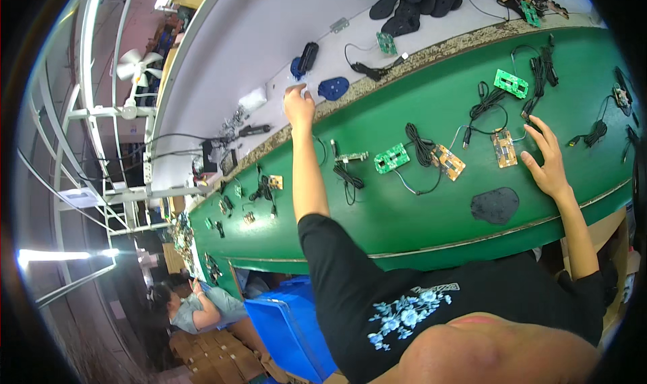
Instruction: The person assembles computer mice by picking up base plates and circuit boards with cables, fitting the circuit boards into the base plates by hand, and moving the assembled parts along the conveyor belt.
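My left hand (298,107) reaches onto the pale shelf, its fingers bent together beside a dark blue oval cover (333,88). What those fingers hold, if anything, is too small to make out. Just past them stand a small blue piece (296,68) and a black casing (308,57). My right hand (549,160) is open over the green table, fingers apart, with its fingertips near a black cable plug (528,109). Next to it lies a brown circuit board (503,149). A black flat cover (495,206) lies nearer to me.
Green circuit boards (391,158) and coiled black cables (419,143) are spread along the green table (404,215). Black covers (404,16) pile up on the shelf (269,40). A blue crate (286,330) stands below the table edge. Another person (202,310) sits farther left.
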A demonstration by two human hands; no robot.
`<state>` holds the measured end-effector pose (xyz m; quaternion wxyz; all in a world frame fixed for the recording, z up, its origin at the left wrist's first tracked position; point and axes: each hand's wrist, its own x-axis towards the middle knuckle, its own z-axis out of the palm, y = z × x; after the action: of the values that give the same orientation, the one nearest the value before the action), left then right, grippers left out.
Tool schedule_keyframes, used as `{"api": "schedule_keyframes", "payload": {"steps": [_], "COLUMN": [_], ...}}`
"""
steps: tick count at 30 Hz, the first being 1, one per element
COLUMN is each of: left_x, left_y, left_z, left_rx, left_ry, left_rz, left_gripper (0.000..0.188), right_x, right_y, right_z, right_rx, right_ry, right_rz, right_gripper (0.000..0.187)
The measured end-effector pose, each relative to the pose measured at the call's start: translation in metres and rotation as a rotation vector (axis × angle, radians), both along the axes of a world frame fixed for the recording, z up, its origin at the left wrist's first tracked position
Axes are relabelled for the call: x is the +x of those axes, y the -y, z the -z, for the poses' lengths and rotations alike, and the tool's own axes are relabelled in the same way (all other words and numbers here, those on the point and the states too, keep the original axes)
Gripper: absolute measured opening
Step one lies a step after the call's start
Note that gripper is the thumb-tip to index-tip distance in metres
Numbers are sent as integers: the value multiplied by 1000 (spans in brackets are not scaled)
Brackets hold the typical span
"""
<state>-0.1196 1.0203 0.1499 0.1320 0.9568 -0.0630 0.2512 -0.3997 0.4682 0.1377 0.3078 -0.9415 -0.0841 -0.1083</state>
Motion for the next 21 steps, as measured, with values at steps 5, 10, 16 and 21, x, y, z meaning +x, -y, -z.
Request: {"api": "schedule_keyframes", "payload": {"steps": [5, 10, 16, 21], "left_x": [64, 85, 103, 103], "left_y": [-12, -17, -38, -35], "left_z": [52, 64, 56, 61], "left_rx": [76, -19, 14, 54], "left_ry": [-193, -193, -249, -233], "left_rz": [-63, 21, -78, -142], "left_gripper": [31, 29, 24, 21], "right_x": [-14, -15, 0, 12], "right_y": [3, -4, -6, 1], "right_z": [7, 14, 19, 13], "right_rx": [41, 61, 52, 84], "right_ry": [-17, -11, 47, 71], "right_rz": [82, 88, 67, 75], "right_gripper": [53, 51, 51, 49]}}
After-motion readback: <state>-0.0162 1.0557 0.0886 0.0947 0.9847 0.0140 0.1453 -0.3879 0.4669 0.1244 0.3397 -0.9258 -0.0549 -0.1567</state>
